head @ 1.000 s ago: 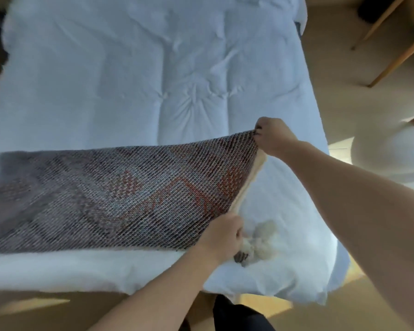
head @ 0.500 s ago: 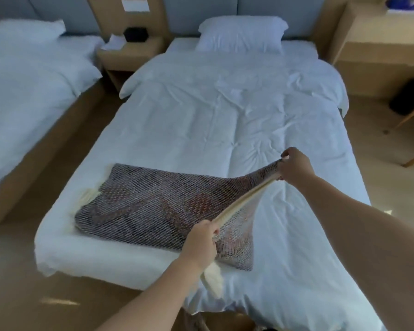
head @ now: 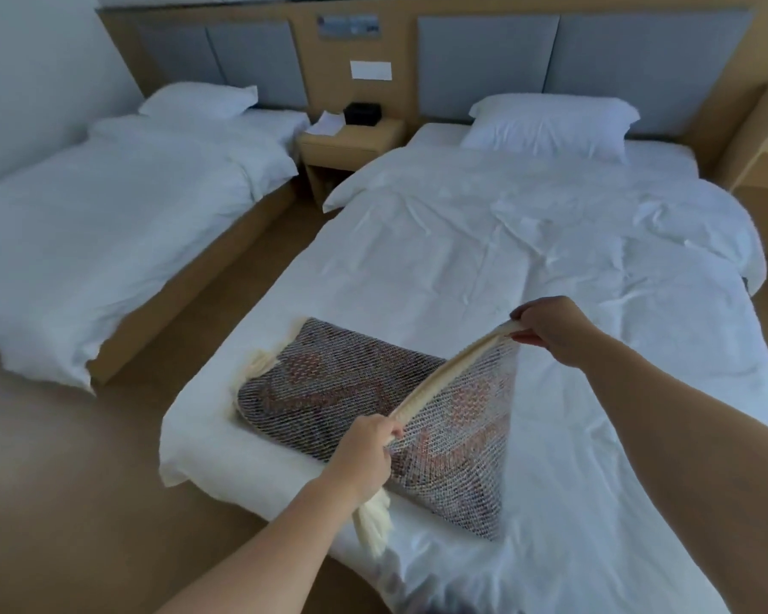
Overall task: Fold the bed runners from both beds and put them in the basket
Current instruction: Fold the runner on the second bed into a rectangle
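Note:
A dark woven bed runner [head: 329, 392] with a red pattern and cream tassels lies partly folded on the foot of the right bed [head: 484, 241]. Its cream-edged end is lifted off the duvet and stretched between my hands. My left hand [head: 364, 454] grips the near corner, with tassels hanging below it. My right hand [head: 546, 325] pinches the far corner, held higher. No basket is in view.
A second bed [head: 107, 214] with white bedding stands at the left, with no runner showing on it. A wooden nightstand [head: 351, 144] with a black box sits between the headboards. A strip of wooden floor [head: 63, 480] runs between and in front of the beds.
My view has risen from the runner to the whole room. Both hands have carried the lifted end leftward over the rest of the runner, which now covers a shorter stretch of the bed.

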A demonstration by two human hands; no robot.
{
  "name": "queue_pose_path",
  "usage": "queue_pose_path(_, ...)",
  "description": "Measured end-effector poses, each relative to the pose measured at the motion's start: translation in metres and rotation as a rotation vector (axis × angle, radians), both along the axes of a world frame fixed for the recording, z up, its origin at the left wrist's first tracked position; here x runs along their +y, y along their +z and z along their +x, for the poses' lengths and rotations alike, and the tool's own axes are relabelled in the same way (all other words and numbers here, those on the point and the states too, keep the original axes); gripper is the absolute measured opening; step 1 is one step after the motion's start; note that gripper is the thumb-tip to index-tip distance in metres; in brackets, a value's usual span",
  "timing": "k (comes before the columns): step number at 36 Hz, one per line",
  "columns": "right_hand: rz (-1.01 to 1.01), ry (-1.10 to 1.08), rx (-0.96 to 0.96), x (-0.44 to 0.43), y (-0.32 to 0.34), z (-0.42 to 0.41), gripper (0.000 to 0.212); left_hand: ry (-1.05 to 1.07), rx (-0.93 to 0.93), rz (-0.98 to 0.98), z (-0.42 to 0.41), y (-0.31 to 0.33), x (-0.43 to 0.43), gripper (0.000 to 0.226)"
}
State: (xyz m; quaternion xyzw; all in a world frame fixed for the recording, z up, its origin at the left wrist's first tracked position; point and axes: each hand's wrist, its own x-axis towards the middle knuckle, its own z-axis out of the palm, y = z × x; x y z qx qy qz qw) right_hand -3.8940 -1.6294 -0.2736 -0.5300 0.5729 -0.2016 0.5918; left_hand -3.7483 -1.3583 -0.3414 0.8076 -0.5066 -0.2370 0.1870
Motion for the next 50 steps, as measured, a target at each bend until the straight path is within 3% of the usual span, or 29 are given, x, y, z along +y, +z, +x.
queue_pose_path(12, -0.292, 0.364, 0.142, -0.021, -0.012, 0.052, 0.019, 0.159, -0.037, 0.044, 0.032, 0.014, -0.007, 0.036)
queue_pose_path(27, -0.485, 0.514, 0.234, -0.022, -0.037, 0.153, 0.015, 0.249, -0.069, 0.046, 0.103, 0.000, 0.008, 0.031)
queue_pose_path(36, -0.471, 0.469, 0.322, -0.013, -0.080, 0.253, 0.015, 0.186, 0.050, 0.090, 0.204, -0.048, 0.013, 0.026)
queue_pose_path(43, -0.420, 0.373, 0.392, -0.007, -0.133, 0.349, 0.017, 0.196, 0.148, 0.149, 0.303, -0.108, 0.012, 0.034)
queue_pose_path(50, -0.397, 0.438, 0.499, -0.008, -0.215, 0.447, 0.021, 0.162, 0.208, 0.263, 0.384, -0.176, 0.014, 0.050)
